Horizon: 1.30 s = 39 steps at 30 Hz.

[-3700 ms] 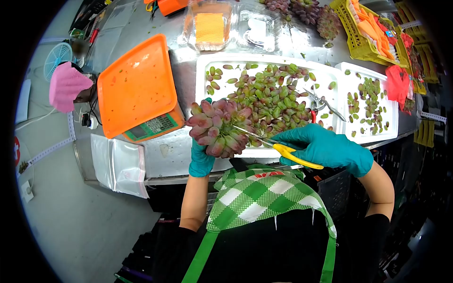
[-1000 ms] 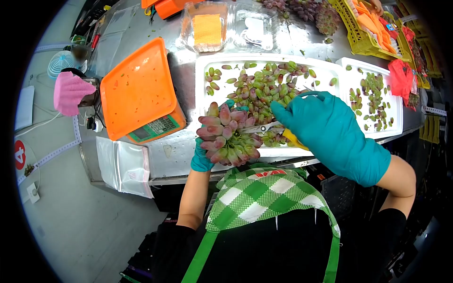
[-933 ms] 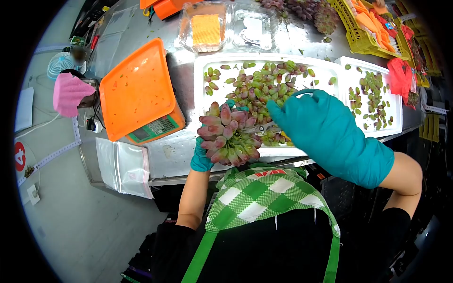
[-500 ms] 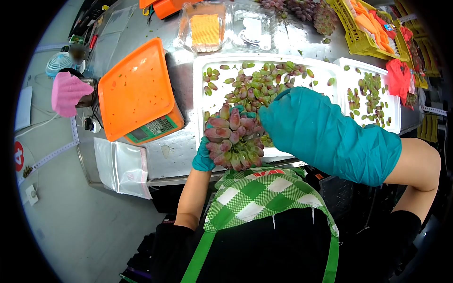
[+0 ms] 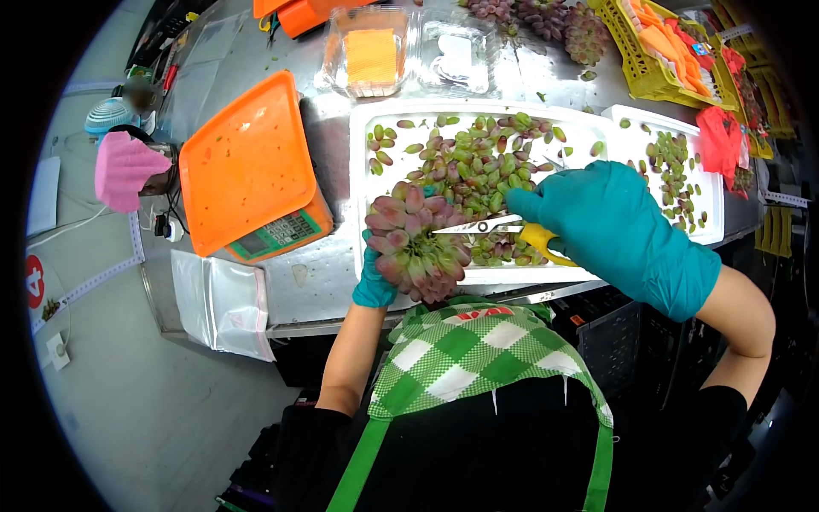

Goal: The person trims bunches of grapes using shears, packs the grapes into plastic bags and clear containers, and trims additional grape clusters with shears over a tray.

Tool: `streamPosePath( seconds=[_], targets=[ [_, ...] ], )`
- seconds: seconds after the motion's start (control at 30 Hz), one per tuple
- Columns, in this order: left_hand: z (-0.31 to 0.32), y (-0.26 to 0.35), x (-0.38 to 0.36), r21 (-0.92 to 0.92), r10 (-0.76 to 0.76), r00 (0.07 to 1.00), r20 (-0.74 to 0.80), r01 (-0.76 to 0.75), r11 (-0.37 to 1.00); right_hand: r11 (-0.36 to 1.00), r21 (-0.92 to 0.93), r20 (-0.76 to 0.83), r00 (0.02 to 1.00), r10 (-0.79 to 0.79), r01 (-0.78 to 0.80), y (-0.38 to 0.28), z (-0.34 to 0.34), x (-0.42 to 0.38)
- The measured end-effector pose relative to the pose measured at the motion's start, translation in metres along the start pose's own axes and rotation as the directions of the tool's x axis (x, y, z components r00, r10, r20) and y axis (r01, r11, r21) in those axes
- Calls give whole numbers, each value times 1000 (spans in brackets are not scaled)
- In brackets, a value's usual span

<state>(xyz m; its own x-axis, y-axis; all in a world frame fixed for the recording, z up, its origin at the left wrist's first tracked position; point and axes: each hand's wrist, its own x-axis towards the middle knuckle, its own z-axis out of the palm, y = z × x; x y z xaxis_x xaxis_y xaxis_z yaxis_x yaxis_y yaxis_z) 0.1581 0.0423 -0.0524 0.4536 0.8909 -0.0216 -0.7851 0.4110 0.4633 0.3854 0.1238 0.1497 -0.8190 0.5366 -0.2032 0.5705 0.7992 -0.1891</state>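
Observation:
A bunch of pink-green grapes (image 5: pixel 418 247) hangs over the near left part of a white tray (image 5: pixel 365 183), with my gloved left hand (image 5: pixel 375 277) gripping it from the left and behind. My gloved right hand (image 5: pixel 614 230) holds scissors (image 5: pixel 539 239) by their yellow handles. The scissor blades point left, and their tips touch the middle of the bunch. Many loose green and pinkish grapes (image 5: pixel 478 166) lie in the tray beyond the bunch. My left fingertips are partly hidden behind the grapes.
An orange scale (image 5: pixel 247 162) stands left, with plastic bags (image 5: pixel 222 299) below it. Two clear boxes (image 5: pixel 371 55) (image 5: pixel 456 60) sit behind the tray. A second white tray (image 5: pixel 712 200) of grapes and a yellow crate (image 5: pixel 636 64) are right. More bunches (image 5: pixel 587 34) lie at the back.
My right hand has moved away to the right from the bunch, and the scissors now show. The bunch has turned so that its stem side faces up.

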Motion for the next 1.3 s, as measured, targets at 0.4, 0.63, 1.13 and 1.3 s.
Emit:
streamPosePath(
  seconds=[0.4, 0.63, 1.13, 1.3],
  targets=[
    [10, -8, -1, -301, 40, 999, -14, -43, 953, 926, 328, -25, 978, 208, -188, -14, 55, -8],
    [10, -9, 4, -267, 32, 989, 141, 7, 964, 933, 288, 31, 976, 217, -217, -4, 56, -12],
    [49, 2, 18, -55, 7, 999, 33, -5, 998, 683, 652, -22, 892, 451, -329, -23, 61, -3],
    [49, -8, 9, 221, 148, 951, -270, -89, 971, 671, 705, -207, 839, 504, -229, -39, 65, 28]
  ],
)
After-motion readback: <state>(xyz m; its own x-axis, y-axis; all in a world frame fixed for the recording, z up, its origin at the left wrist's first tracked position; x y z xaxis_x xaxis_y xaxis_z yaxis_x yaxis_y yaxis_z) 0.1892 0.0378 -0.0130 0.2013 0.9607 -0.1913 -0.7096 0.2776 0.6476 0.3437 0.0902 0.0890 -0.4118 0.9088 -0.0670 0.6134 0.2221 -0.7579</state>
